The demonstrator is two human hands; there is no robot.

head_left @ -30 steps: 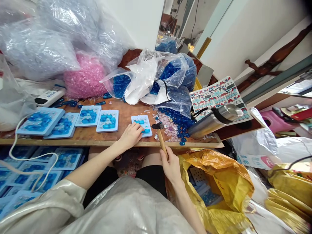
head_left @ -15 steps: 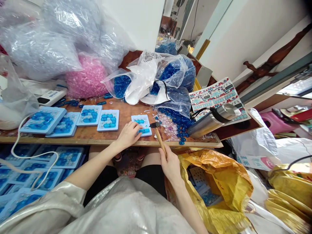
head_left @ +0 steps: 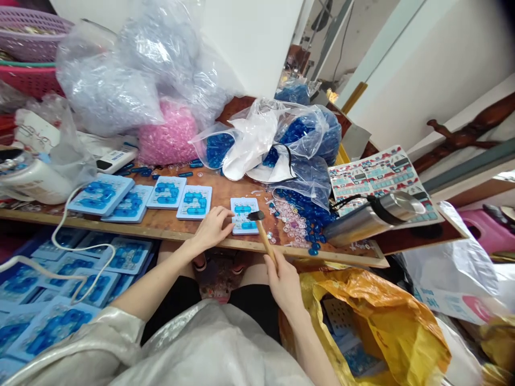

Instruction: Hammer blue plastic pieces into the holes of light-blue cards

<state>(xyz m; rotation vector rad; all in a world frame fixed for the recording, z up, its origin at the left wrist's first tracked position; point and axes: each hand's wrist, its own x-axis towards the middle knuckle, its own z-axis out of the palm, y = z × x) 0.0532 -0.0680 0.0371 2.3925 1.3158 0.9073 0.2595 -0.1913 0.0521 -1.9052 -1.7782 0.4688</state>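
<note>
My left hand (head_left: 212, 229) rests on the wooden board (head_left: 209, 201), its fingers pinching the left edge of a small light-blue tray (head_left: 244, 214) that carries blue capsule pieces. My right hand (head_left: 284, 281) is wrapped round the wooden handle of a small hammer (head_left: 263, 236). The hammer's dark head sits over the tray's right side. Loose blue and clear capsule pieces (head_left: 298, 217) lie just right of the tray.
Filled light-blue trays (head_left: 139, 195) line the board's left part, more are stacked below (head_left: 60, 289). Bags of blue (head_left: 301, 128), pink (head_left: 171, 136) and clear pieces crowd the back. A steel flask (head_left: 370, 214) lies at right, a yellow sack (head_left: 382, 321) by my right knee.
The camera has swung up and left, so everything sits lower and further right in view. My left hand slid to the tray's left edge; the hammer head moved over the tray.
</note>
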